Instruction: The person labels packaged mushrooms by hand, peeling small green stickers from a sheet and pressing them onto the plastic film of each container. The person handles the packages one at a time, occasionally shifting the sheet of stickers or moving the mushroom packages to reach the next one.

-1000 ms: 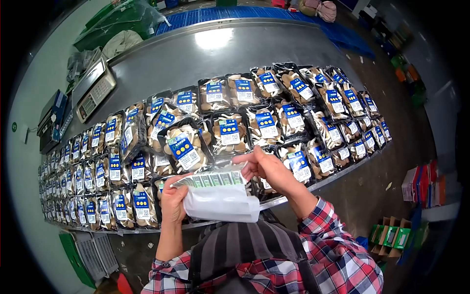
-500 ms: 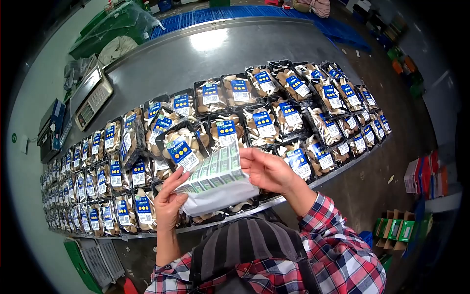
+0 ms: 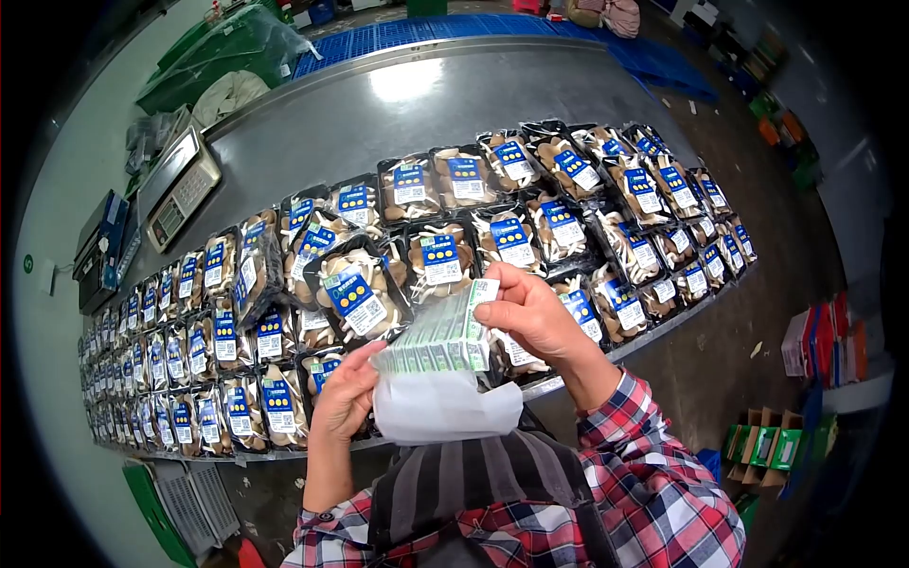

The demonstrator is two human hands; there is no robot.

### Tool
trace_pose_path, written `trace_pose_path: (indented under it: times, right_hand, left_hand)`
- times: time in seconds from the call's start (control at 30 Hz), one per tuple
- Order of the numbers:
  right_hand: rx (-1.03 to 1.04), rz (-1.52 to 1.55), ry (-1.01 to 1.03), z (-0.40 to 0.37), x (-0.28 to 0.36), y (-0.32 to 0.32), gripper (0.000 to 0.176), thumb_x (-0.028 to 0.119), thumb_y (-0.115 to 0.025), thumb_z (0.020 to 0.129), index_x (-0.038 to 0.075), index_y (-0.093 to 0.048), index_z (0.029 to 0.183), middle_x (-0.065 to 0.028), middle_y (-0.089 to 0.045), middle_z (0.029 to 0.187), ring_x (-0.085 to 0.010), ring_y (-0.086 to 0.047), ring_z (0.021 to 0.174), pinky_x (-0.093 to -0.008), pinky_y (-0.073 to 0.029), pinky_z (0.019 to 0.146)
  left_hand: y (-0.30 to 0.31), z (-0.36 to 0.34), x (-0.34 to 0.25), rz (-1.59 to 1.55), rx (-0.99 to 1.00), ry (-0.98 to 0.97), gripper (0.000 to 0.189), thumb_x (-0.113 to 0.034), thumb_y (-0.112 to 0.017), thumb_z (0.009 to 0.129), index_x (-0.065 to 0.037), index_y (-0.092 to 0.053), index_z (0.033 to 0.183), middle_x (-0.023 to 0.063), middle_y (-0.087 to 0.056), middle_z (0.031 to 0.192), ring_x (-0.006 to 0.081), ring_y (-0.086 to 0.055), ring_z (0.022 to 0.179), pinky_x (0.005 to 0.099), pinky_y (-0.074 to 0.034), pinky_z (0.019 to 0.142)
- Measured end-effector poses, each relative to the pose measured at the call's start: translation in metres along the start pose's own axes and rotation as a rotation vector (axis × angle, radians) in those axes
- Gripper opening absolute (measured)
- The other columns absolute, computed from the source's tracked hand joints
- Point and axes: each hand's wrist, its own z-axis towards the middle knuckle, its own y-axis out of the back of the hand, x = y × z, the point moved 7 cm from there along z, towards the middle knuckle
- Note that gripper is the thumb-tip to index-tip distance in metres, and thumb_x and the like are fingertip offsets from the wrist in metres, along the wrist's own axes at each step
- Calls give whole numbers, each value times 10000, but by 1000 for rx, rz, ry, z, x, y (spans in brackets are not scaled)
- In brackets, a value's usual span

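Between my hands is a sheet of green-and-white labels [image 3: 431,348] with rows of small printed codes. Its white lower part curls down in front of my apron. My left hand [image 3: 343,398] grips the sheet's left edge, thumb and fingers closed on it. At the upper right corner, my right hand [image 3: 535,317] pinches the sheet between thumb and fingers. Just beyond the sheet lies a black tray of mushrooms [image 3: 358,292] under film, tilted over its neighbours, with a blue-and-white label and a small green sticker. Another wrapped mushroom tray [image 3: 440,256] lies beside it.
Rows of similar wrapped mushroom trays [image 3: 227,336] cover the near side of the metal table [image 3: 312,123]. A weighing scale [image 3: 185,194] stands at the left edge. Blue pallets [image 3: 379,33] lie behind the table, and an open carton with green packs [image 3: 765,443] sits on the floor at right.
My right hand has moved from beside the sheet's edge to a pinch on its upper right corner. The sheet has turned and shifted slightly right; my left hand has moved slightly down.
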Motion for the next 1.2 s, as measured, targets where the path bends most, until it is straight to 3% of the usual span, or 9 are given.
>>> trace_pose_path:
  times: [0.1,0.2,0.23,0.33,0.47,0.63,0.83,0.93,1.2]
  right_hand:
    - [-84,-335,32,-2,6,11,192,51,-542,832,43,-464,1007,-20,-564,847,-104,-566,771,-246,-452,695]
    - [-300,-679,244,-8,25,15,213,45,-562,830,43,-459,1015,24,-501,728,-32,-472,610,-189,-391,566]
    - [-316,-751,313,-9,27,17,304,63,-554,844,54,-430,1122,26,-490,718,-31,-454,605,-179,-381,559]
    - [-294,-614,380,-7,18,21,343,63,-557,846,57,-441,1169,24,-503,752,-29,-442,618,-176,-374,557]
    - [-134,-462,113,-11,13,7,233,84,-571,846,32,-545,1071,12,-556,888,-29,-465,687,-175,-382,602]
    - [-386,-574,288,-12,6,33,135,72,-548,849,5,-610,949,11,-584,822,-32,-492,713,-179,-400,620]
    - [-185,-560,169,-8,5,26,216,78,-580,825,26,-590,1034,-47,-589,943,-92,-548,808,-207,-430,699]
    - [-188,-649,165,-7,2,26,263,71,-608,806,46,-567,1065,-49,-569,954,-94,-551,781,-215,-445,675]
    - [-226,-1116,499,-7,18,15,100,90,-622,773,17,-571,820,-112,-551,796,-267,-538,719,-330,-429,663]
  left_hand:
    - [1,4,10,13,25,18,607,26,-596,761,25,-315,1298,174,-518,1161,225,-554,1020,319,-452,885]
    - [-23,-1,-21,-44,-67,-332,666,8,-611,758,7,-267,1328,167,-553,1115,230,-577,976,336,-461,868]
    - [-24,-7,-31,39,-132,-449,770,8,-620,751,-29,-168,1373,168,-573,1088,234,-582,963,348,-461,853]
    - [-28,-19,-46,306,-186,-568,827,26,-606,756,-59,-89,1396,179,-580,1079,226,-578,967,340,-454,840]
    - [-34,-26,-50,323,-228,-686,830,55,-573,776,-95,-55,1407,185,-590,1060,199,-577,956,320,-445,831]
    - [-33,-24,-42,286,-123,-649,833,110,-549,765,-108,-71,1411,207,-543,1147,212,-551,1023,316,-405,892]
    - [-23,-20,-39,397,-138,-416,648,58,-580,765,5,-282,1338,160,-530,1167,182,-537,1037,278,-407,896]
    - [-26,-19,-45,363,-170,-498,609,46,-583,773,12,-312,1317,155,-541,1149,168,-548,1011,274,-422,876]
    - [2,-8,-32,400,-255,-325,195,15,-628,769,29,-563,952,76,-625,870,100,-586,780,217,-465,722]
